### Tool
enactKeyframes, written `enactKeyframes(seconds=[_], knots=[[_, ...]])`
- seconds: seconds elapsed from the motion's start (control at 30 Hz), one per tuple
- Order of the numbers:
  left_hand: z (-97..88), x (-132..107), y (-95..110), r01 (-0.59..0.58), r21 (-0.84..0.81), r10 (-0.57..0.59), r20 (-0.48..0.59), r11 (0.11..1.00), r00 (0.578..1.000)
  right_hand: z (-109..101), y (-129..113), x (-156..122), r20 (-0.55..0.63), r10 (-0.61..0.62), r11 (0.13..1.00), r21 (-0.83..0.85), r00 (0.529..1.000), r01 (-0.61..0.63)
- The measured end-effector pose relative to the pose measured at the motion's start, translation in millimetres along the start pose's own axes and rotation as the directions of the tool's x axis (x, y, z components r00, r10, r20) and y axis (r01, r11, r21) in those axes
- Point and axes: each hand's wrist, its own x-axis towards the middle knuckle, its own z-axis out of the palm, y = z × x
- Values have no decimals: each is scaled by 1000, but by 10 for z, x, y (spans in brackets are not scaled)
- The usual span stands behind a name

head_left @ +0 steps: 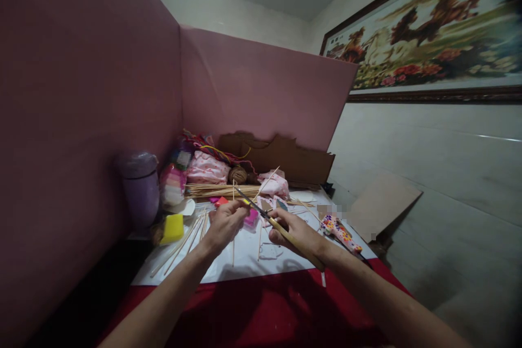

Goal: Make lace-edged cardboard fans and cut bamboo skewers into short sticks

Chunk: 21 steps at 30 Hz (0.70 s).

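Note:
My left hand (223, 225) is closed in a pinch on a thin wooden skewer (234, 228) that stands upright over the white sheet (244, 261). My right hand (294, 232) is wrapped round a long tool with a pale wooden handle (299, 247). The tool's dark blade (248, 202) points up and left, and its tip touches the skewer near my left fingers. Both hands hover just above the sheet, close together.
A bundle of skewers (212, 190), several loose sticks, a yellow block (173, 227), a purple jar (141, 187), pink cloth (207, 168), a twine ball (237, 174), cardboard pieces (285, 157) and a floral-patterned tool (340, 232) crowd the table. Pink panels wall the left and back. Red cloth (261, 310) covers the near edge.

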Motion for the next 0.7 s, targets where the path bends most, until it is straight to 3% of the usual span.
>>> enactKeyframes(seconds=[0.23,0.7], knots=[[-2,11,-22,-4,7,4,14,1000,1000,9,-31,-13,47,22,992,125,999,-28],[-10,20,-31,-7,13,7,-4,1000,1000,12,12,15,22,-15,999,51,1000,14]])
